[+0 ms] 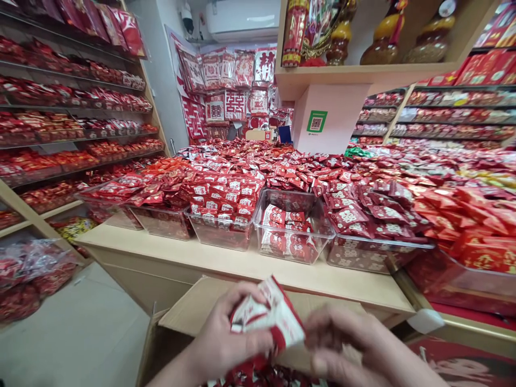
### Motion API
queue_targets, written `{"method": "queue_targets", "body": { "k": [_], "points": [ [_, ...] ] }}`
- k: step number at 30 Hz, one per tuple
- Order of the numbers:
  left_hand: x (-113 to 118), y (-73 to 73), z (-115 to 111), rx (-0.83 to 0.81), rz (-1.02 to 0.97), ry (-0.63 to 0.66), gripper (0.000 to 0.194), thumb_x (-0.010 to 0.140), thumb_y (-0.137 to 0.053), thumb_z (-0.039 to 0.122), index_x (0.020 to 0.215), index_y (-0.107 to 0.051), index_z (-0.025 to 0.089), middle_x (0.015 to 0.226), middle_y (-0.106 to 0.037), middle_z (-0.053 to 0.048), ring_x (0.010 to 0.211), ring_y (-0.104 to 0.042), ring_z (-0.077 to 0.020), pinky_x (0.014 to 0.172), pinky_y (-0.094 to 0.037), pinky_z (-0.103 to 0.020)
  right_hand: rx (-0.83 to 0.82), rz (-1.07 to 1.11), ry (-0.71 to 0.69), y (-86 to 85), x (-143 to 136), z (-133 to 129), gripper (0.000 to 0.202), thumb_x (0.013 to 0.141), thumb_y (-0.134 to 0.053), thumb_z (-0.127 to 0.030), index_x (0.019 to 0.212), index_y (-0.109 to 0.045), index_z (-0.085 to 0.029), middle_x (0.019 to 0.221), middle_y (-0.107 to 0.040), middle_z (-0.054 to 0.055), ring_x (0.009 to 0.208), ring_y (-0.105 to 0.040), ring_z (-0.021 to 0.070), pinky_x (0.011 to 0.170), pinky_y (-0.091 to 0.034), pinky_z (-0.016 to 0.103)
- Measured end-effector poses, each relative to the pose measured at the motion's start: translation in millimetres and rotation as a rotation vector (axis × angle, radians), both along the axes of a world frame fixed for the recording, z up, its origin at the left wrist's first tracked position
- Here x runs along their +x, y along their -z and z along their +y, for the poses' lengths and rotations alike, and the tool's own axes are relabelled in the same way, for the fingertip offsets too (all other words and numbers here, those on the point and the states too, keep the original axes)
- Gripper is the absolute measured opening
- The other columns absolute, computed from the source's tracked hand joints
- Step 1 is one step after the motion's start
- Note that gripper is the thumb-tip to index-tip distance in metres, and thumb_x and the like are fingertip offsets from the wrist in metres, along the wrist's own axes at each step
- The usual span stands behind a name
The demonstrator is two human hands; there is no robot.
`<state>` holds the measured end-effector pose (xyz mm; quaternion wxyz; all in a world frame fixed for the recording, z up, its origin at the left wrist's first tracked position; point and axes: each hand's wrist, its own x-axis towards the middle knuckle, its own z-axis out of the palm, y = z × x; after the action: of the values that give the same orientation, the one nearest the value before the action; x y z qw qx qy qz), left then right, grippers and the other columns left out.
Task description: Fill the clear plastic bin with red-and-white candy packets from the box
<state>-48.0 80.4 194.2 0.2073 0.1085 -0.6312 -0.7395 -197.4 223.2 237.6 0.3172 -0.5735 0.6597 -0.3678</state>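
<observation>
Over an opened cardboard box [193, 307], my left hand [226, 328] grips a red-and-white candy packet [278, 309], its thumb across the front and its fingers behind. Whether several packets are stacked in that grip I cannot tell. My right hand [346, 338] is close to the packet's right corner, blurred, with thumb and fingers apart and nothing visible between them. Below both hands, more red packets [258, 373] lie inside the box. Facing me on the counter, a clear plastic bin [294, 234] is partly filled with similar red-and-white packets.
Heaped bins of red packets [226, 199] line the wooden counter edge [161, 247]. Dark red packets [363, 209] fill the bin to the right. A wooden display shelf [363, 75] overhangs the counter. Stocked shelves [72, 107] stand left, with plastic bags [32, 274] below.
</observation>
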Motion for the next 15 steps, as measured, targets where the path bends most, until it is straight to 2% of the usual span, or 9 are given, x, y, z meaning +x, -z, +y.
{"method": "queue_targets", "body": {
  "k": [2, 3, 6, 10, 15],
  "points": [
    [-18, -6.0, -9, -0.045, 0.015, -0.119, 0.032, 0.06, -0.067, 0.021, 0.084, -0.045, 0.018, 0.072, -0.051, 0.003, 0.059, -0.046, -0.0048, 0.054, -0.037, -0.014, -0.095, -0.115, 0.102, 3.1, -9, -21, 0.028, 0.073, -0.051, -0.038, 0.093, -0.049, -0.018, 0.077, -0.058, 0.003, 0.068, -0.053, 0.0115, 0.058, -0.044, 0.021],
    [-27, -8.1, -12, -0.059, 0.004, -0.132, 0.034, 0.059, -0.068, 0.021, 0.084, -0.046, 0.017, 0.072, -0.051, 0.002, 0.059, -0.047, -0.0053, 0.054, -0.037, -0.015, -0.135, -0.174, 0.14, 5.9, -13, -30, 0.029, 0.073, -0.052, -0.038, 0.093, -0.047, -0.018, 0.077, -0.057, 0.003, 0.068, -0.054, 0.0116, 0.057, -0.044, 0.022],
    [-48, -11.1, -18, 0.042, -0.012, -0.144, 0.034, 0.061, -0.066, 0.026, 0.086, -0.045, 0.016, 0.073, -0.054, 0.001, 0.062, -0.049, -0.0071, 0.057, -0.04, -0.018, -0.186, -0.328, 0.232, 14.7, -22, -48, 0.024, 0.074, -0.05, -0.039, 0.079, -0.046, -0.016, 0.065, -0.054, 0.0, 0.058, -0.053, 0.0101, 0.05, -0.043, 0.021],
    [-60, -10.9, -20, 0.116, -0.039, -0.122, 0.031, 0.064, -0.063, 0.029, 0.088, -0.047, 0.016, 0.079, -0.057, -0.001, 0.065, -0.053, -0.009, 0.06, -0.043, -0.02, -0.18, -0.475, 0.329, 21.5, -30, -51, 0.025, 0.071, -0.054, -0.04, 0.071, -0.044, -0.016, 0.057, -0.053, -0.002, 0.052, -0.052, 0.0087, 0.048, -0.042, 0.02],
    [-72, -12.9, -16, 0.089, 0.025, -0.144, 0.024, 0.067, -0.06, 0.027, 0.086, -0.048, 0.017, 0.076, -0.056, 0.0, 0.064, -0.052, -0.0073, 0.06, -0.043, -0.019, -0.209, -0.573, 0.389, 25.1, -30, -47, 0.025, 0.072, -0.053, -0.039, 0.076, -0.046, -0.016, 0.062, -0.053, -0.001, 0.053, -0.05, 0.0074, 0.051, -0.044, 0.021]
  ]
}}
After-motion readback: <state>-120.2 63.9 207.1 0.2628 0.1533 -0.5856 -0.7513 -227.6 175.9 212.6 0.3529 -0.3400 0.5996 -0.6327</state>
